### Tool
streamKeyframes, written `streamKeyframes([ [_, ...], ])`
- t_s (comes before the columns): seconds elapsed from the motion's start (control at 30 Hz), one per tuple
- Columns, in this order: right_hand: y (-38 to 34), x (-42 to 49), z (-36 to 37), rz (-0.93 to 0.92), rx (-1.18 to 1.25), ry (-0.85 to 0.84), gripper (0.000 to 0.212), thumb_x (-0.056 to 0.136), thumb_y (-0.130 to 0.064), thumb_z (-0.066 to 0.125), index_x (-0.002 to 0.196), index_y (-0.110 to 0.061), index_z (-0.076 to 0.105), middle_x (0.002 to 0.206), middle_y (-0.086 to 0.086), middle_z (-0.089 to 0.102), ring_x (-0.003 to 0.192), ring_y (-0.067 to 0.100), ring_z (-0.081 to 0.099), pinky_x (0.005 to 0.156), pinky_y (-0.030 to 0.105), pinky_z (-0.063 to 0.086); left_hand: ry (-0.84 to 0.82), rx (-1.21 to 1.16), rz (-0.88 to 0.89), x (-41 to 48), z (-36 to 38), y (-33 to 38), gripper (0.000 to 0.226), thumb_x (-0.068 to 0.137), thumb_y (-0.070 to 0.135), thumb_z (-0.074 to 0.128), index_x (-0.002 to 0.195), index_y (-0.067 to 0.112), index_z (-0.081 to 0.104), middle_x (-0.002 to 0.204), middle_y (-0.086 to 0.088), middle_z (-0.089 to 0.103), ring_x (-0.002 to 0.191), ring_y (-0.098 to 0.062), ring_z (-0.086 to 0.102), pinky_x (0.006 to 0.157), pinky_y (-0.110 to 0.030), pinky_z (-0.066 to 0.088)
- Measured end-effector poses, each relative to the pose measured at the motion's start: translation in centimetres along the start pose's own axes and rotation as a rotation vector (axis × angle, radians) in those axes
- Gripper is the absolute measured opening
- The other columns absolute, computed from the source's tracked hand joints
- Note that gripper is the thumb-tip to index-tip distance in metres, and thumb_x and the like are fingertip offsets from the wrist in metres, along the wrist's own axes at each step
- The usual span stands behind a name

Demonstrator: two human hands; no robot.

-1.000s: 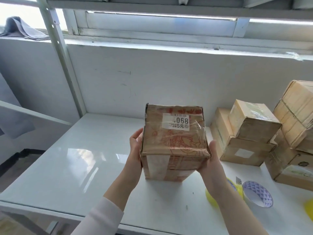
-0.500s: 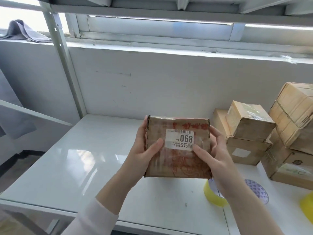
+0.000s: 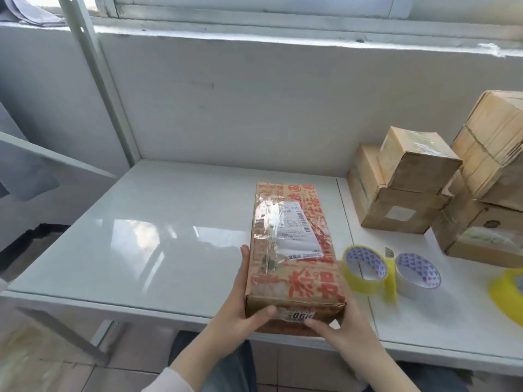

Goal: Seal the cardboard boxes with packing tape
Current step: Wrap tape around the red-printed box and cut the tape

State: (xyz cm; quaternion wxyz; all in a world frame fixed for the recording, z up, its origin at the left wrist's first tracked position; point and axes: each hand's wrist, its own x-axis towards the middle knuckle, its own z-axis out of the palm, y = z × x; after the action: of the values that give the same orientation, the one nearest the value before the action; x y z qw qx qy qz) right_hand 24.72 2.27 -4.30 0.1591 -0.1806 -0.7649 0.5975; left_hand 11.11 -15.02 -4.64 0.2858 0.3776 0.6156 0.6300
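Note:
A long brown cardboard box (image 3: 294, 250) with red print, a white label and clear tape lies flat on the white table (image 3: 158, 244), its near end at the front edge. My left hand (image 3: 240, 309) grips the box's near left corner, thumb on the end face. My right hand (image 3: 339, 326) holds the near right corner, thumb beside the price sticker. A yellow tape roll (image 3: 365, 270) stands just right of the box, with a loose strip hanging down. A clear tape roll (image 3: 417, 274) lies beyond it.
Several brown boxes are stacked at the right back (image 3: 404, 188), with a tied bundle of flat cardboard (image 3: 495, 145) on top. Another yellow roll (image 3: 509, 292) sits at the right edge. A small cutter (image 3: 390, 253) stands between the rolls. A metal rack post (image 3: 99, 80) rises at left.
The box was held upright in the air with its small labelled end facing me. It now lies flat on the table, lengthwise away from me, and both hands hold its near end.

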Motion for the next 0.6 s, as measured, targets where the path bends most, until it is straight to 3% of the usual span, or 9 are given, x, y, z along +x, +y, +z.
streamKeyframes([
  [0.1, 0.4, 0.2, 0.1, 0.029, -0.043, -0.026, 0.102, 0.065, -0.01, 0.085, 0.146, -0.022, 0.024, 0.108, -0.025, 0.064, 0.098, -0.006, 0.059, 0.078, 0.007, 0.045, 0.005, -0.002, -0.064, 0.2, -0.3, -0.6, 0.109, 0.076, 0.047, 0.073, 0.145, 0.04, -0.012, 0.147, 0.015, 0.035, 0.13, -0.006, 0.045, 0.096, -0.021, 0.045],
  [0.23, -0.3, 2.9, -0.9, 0.006, -0.066, -0.005, 0.086, 0.066, -0.001, 0.082, 0.134, -0.029, 0.037, 0.104, -0.023, 0.065, 0.1, 0.001, 0.06, 0.075, 0.007, 0.045, 0.074, 0.043, -0.059, 3.0, -1.3, -0.4, 0.105, 0.072, 0.044, 0.075, 0.148, 0.01, 0.012, 0.13, 0.004, 0.053, 0.114, 0.003, 0.056, 0.084, -0.012, 0.048],
  [0.3, -0.9, 5.1, -2.0, -0.015, -0.073, -0.009, 0.083, 0.068, -0.002, 0.08, 0.135, -0.026, 0.037, 0.105, -0.023, 0.064, 0.102, -0.002, 0.059, 0.076, 0.008, 0.046, 0.055, 0.029, -0.04, 5.7, -1.5, 0.0, 0.094, 0.075, 0.034, 0.071, 0.148, 0.014, 0.014, 0.131, 0.001, 0.056, 0.114, 0.003, 0.056, 0.083, -0.011, 0.048],
  [0.4, -1.8, 8.7, -4.3, -0.032, -0.078, -0.008, 0.081, 0.07, -0.006, 0.08, 0.136, -0.025, 0.037, 0.108, -0.023, 0.064, 0.105, -0.001, 0.059, 0.08, 0.013, 0.048, -0.01, 0.052, -0.001, 10.8, -1.4, 0.7, 0.088, 0.085, 0.018, 0.066, 0.15, 0.025, 0.007, 0.132, 0.015, 0.054, 0.123, -0.004, 0.05, 0.09, -0.016, 0.046],
  [0.5, -2.3, 12.1, -6.8, -0.045, -0.092, 0.01, 0.076, 0.068, -0.012, 0.081, 0.131, -0.023, 0.042, 0.108, -0.023, 0.065, 0.103, -0.001, 0.061, 0.077, 0.011, 0.048, -0.035, 0.07, 0.031, 15.6, -1.0, 0.9, 0.08, 0.087, 0.014, 0.063, 0.147, 0.032, 0.014, 0.132, 0.015, 0.054, 0.125, -0.007, 0.049, 0.094, -0.02, 0.046],
  [0.6, -2.0, 14.8, -8.7, -0.011, -0.096, 0.024, 0.076, 0.067, -0.018, 0.082, 0.131, -0.028, 0.042, 0.106, -0.028, 0.064, 0.101, -0.009, 0.059, 0.077, 0.009, 0.049, -0.04, 0.079, 0.024, 19.2, -0.5, 0.4, 0.082, 0.086, 0.015, 0.063, 0.149, 0.027, 0.012, 0.134, 0.013, 0.052, 0.127, -0.008, 0.048, 0.1, -0.028, 0.044],
])
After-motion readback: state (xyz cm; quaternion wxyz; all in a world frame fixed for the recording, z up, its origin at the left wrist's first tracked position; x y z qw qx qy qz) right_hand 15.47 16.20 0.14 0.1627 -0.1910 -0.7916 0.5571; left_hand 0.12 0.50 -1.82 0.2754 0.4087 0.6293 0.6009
